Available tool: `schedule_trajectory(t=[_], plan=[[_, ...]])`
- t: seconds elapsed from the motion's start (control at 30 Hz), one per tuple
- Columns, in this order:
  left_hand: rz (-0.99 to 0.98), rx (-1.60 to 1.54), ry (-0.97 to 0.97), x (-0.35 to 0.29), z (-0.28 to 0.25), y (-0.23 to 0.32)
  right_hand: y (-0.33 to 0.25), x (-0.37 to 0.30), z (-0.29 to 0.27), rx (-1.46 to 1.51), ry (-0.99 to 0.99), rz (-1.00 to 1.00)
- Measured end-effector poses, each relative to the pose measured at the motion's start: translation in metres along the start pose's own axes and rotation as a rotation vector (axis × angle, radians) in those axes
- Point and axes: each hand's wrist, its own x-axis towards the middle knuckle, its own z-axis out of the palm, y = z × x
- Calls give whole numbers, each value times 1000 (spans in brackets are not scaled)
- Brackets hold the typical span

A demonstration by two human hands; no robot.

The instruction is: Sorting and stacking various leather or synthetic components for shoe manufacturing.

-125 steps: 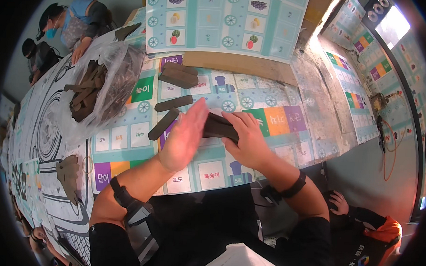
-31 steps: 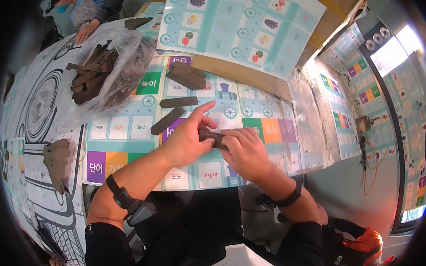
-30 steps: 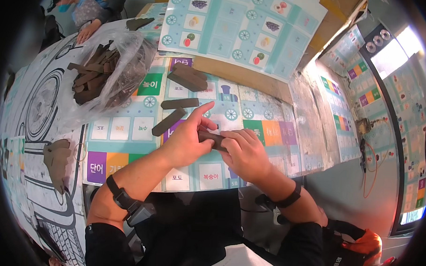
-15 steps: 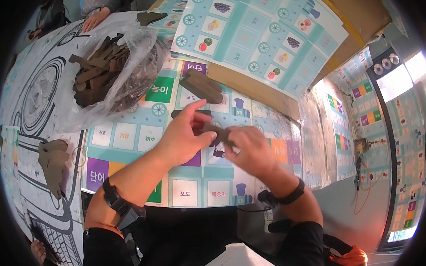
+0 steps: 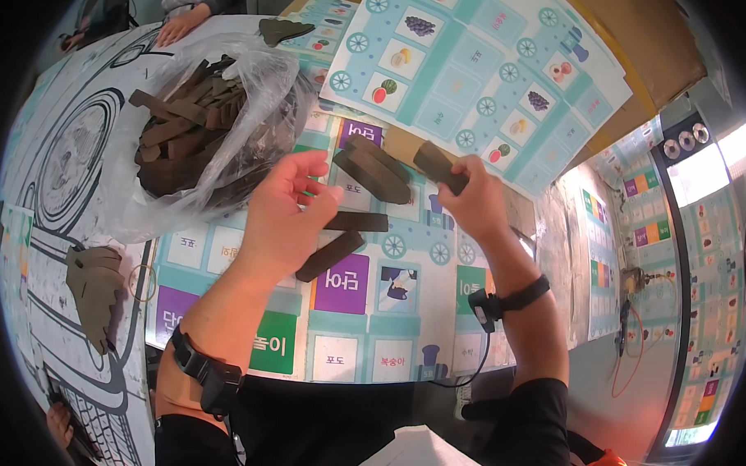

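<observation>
Pinched in my right hand (image 5: 479,200), at the right of the table, is a dark brown flat strip (image 5: 435,163). My left hand (image 5: 285,218) is raised with its fingers apart and holds nothing. Just right of its fingers lie a straight brown strip (image 5: 358,222) and, below that, a slanted brown strip (image 5: 330,256). A small pile of similar strips (image 5: 371,169) rests farther back, between my two hands. To the left, a clear plastic bag (image 5: 271,106) gapes around many loose brown strips (image 5: 188,128). I cannot tell their material.
Printed sheets with fruit pictures (image 5: 464,88) lean on a cardboard box (image 5: 643,37) at the back. Fanned brown pieces (image 5: 94,293) and a rubber band (image 5: 142,283) lie at the left, more pieces (image 5: 283,31) behind the bag. Another person's hand (image 5: 181,27) rests at the far left.
My right hand has moved right and away from my left hand, carrying a strip. My left hand has let go and drawn left. Two single strips now show plainly on the table.
</observation>
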Motion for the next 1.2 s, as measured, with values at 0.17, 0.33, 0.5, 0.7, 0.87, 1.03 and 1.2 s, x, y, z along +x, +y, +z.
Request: schedule_trajectory(t=[0.17,0.33,0.5,0.7,0.87,1.03,1.2], plan=[[-5,85,-42,-1,1,1,-2,51,13,-43,-69,-33],[18,92,51,1,-7,3,5,63,33,-112,-148,-83],[-65,609,-299,1,-11,23,20,58,23,-104,40,-397],[-15,1136,-550,-15,-11,10,-60,-31,14,40,-96,-487],[-102,1170,-677,-13,-1,14,-71,-86,27,65,-259,-373],[53,1089,-692,-18,-2,6,-68,-99,35,209,-178,-262],[-2,868,-613,-9,10,-1,-56,-96,37,427,-287,-13]])
